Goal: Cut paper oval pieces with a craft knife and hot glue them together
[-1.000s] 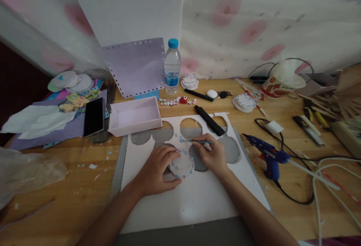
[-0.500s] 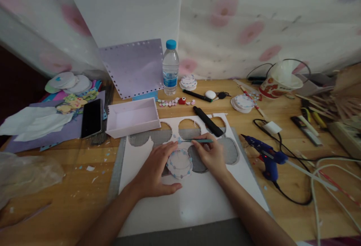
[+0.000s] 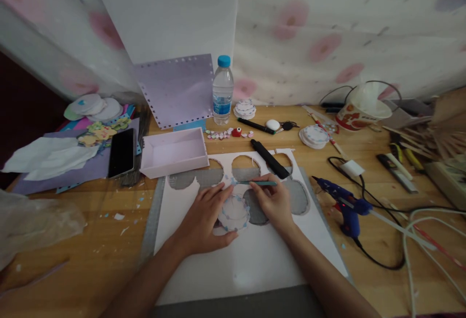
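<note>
Left hand (image 3: pixel 204 221) flat, fingers spread, pressing on white foam sheet (image 3: pixel 251 259) just left of round disc (image 3: pixel 235 211); right hand (image 3: pixel 273 204) just right of disc, fingers pinching thin green tool (image 3: pixel 260 182) above it

The worktop's (image 3: pixel 109 240) near left stays open; toward the far edge a pink tray (image 3: pixel 174 152), bottle (image 3: pixel 222 90) and black knife (image 3: pixel 270 159) block passage, and a glue gun (image 3: pixel 345 206) with cables crowds the right edge.
</note>
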Demonstrator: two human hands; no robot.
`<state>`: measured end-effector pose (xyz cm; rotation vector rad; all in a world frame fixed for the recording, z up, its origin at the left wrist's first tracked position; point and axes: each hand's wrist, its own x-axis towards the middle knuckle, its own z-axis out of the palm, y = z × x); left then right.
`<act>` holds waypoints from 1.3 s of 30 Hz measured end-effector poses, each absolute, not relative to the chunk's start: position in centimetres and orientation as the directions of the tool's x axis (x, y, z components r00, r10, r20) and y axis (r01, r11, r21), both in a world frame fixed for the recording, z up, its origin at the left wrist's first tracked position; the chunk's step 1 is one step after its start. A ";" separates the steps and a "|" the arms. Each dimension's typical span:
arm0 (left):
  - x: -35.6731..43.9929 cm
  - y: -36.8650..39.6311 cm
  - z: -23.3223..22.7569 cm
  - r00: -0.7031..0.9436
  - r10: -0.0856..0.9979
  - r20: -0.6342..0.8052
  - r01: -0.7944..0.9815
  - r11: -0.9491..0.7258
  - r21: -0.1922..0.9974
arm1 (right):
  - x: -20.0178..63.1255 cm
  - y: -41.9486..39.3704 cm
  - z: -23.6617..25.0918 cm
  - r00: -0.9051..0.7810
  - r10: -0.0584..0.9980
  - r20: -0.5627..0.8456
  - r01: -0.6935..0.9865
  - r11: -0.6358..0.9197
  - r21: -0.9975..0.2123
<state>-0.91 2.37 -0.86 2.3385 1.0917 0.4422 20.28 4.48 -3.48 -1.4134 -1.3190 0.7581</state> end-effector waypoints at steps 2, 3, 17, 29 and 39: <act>-0.9 2.4 -0.9 0.622 0.779 0.084 0.605 -0.546 0.580 | 20.4 4.5 -3.4 0.234 0.952 0.199 0.321 0.118 -0.940; -0.9 2.4 -0.9 0.624 0.775 0.095 0.596 -0.551 0.583 | 20.5 4.5 -3.3 0.251 0.946 0.203 0.317 0.117 -0.941; -0.3 4.0 -0.9 0.423 0.886 0.191 0.680 -0.450 0.579 | 22.0 4.3 -2.2 0.438 0.894 0.098 0.003 0.107 -0.994; 0.3 4.0 -0.3 0.136 0.929 0.343 0.474 -0.365 0.801 | 21.2 3.3 -1.9 0.293 0.956 0.013 -0.217 0.080 -0.973; 0.0 2.5 -1.7 0.256 0.967 0.002 0.102 -0.029 0.994 | 19.5 1.9 -1.8 0.125 0.990 -0.065 -0.225 -0.036 -0.974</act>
